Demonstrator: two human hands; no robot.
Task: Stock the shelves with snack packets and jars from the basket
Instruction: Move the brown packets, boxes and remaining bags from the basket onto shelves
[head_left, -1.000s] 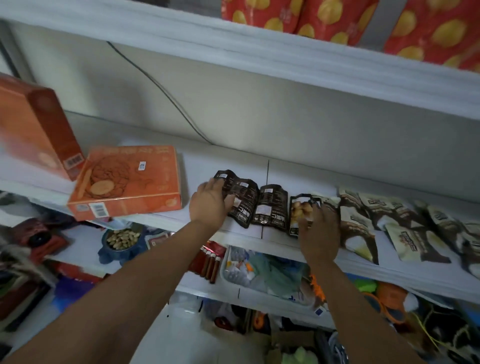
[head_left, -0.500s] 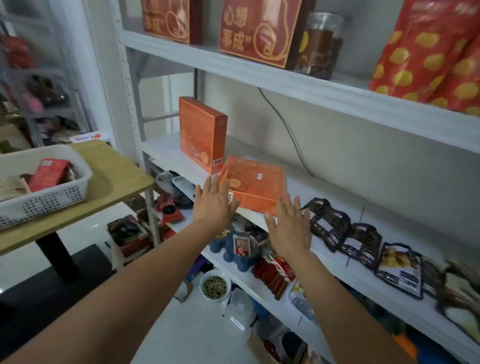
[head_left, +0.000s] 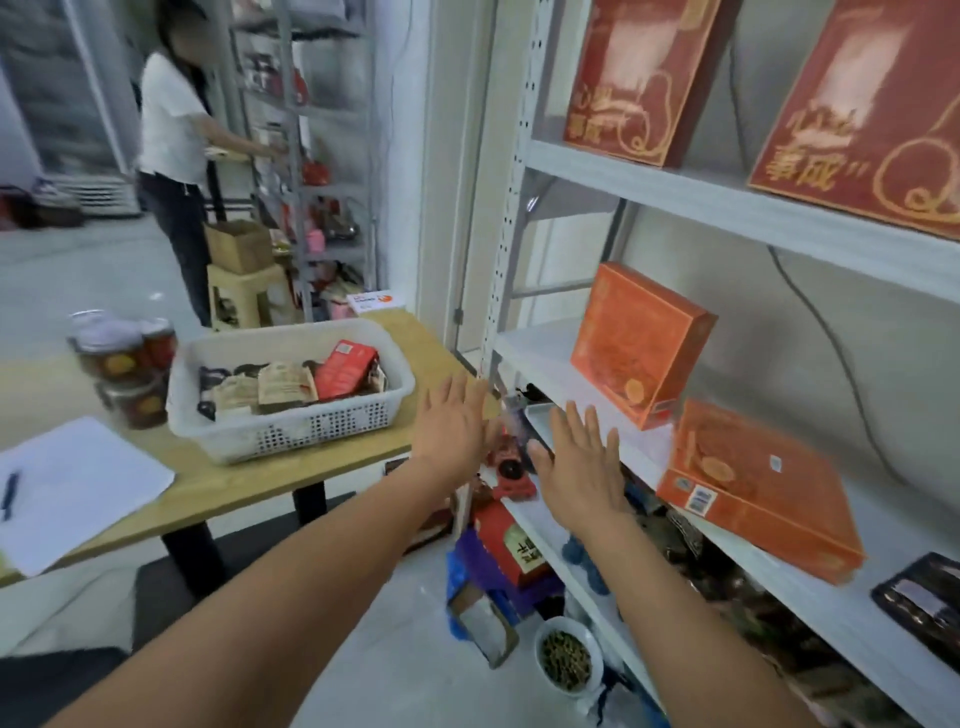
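Note:
A white plastic basket stands on the wooden table at the left, holding several snack packets and a red packet. Jars with red contents are stacked beside the basket's left end. My left hand hovers with straight fingers just right of the basket, holding nothing. My right hand is spread flat in front of the white shelf, also holding nothing. A dark snack packet lies on the shelf at the far right.
Two orange boxes sit on the shelf, one upright, one flat. Red gift boxes fill the shelf above. White paper lies on the table. Another person works at a far shelf. Boxes and a bowl crowd the floor.
My view swung left from the shelf toward the table. Both hands came off the dark packets on the shelf and moved left, open, toward the basket.

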